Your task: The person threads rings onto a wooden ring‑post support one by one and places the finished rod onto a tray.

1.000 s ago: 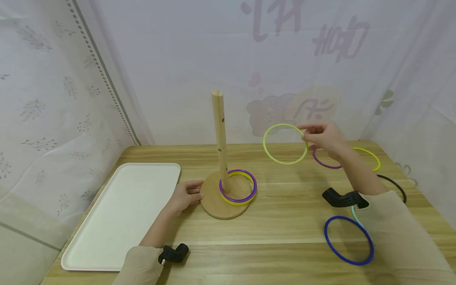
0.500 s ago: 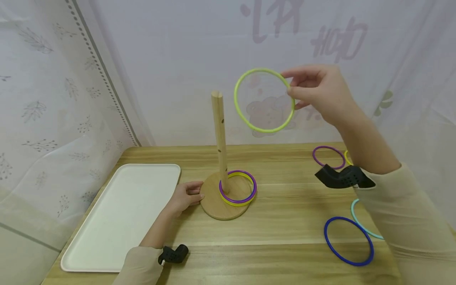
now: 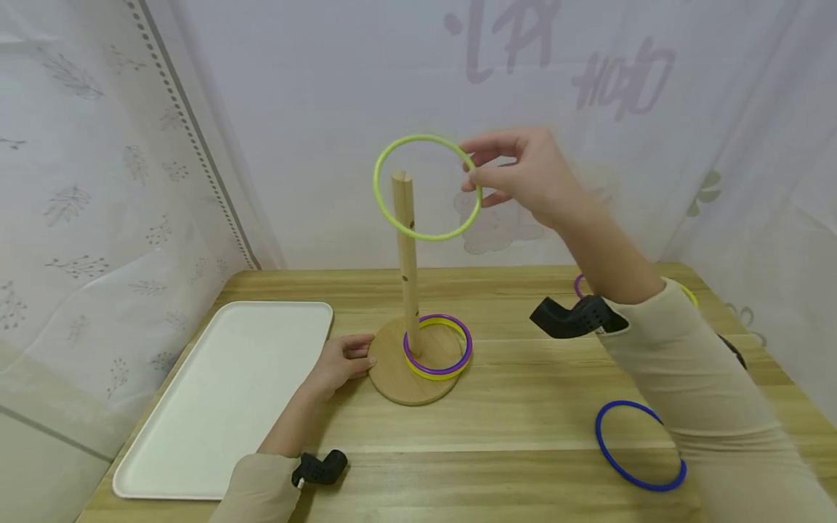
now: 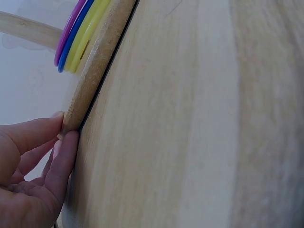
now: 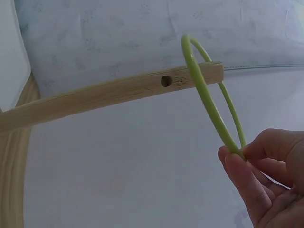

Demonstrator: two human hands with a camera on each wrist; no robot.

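Note:
In the head view, my right hand (image 3: 523, 174) pinches a yellow-green ring (image 3: 381, 196) by its right side. The right wrist view shows that ring tilted around the top end of the wooden post (image 5: 118, 90), its near side passing in front of the wood. My left hand (image 3: 336, 367) grips the left edge of the round wooden base (image 3: 389, 370), thumb above and fingers against the rim in the left wrist view. Low around the post, a purple ring (image 3: 468, 349) lies over a yellow ring (image 3: 437, 376); a blue ring (image 4: 76, 35) shows between them in the left wrist view.
A white tray (image 3: 229, 392) lies left of the stand. On the table's right side are a dark blue ring (image 3: 608, 454), a purple ring (image 3: 578, 285), a yellow ring (image 3: 689, 295) and a black ring (image 3: 735, 352), partly hidden by my right arm. A curtain hangs behind.
My right hand has lifted the yellow-green ring from low on the right and carried it left to the top of the post. The left hand has stayed at the base.

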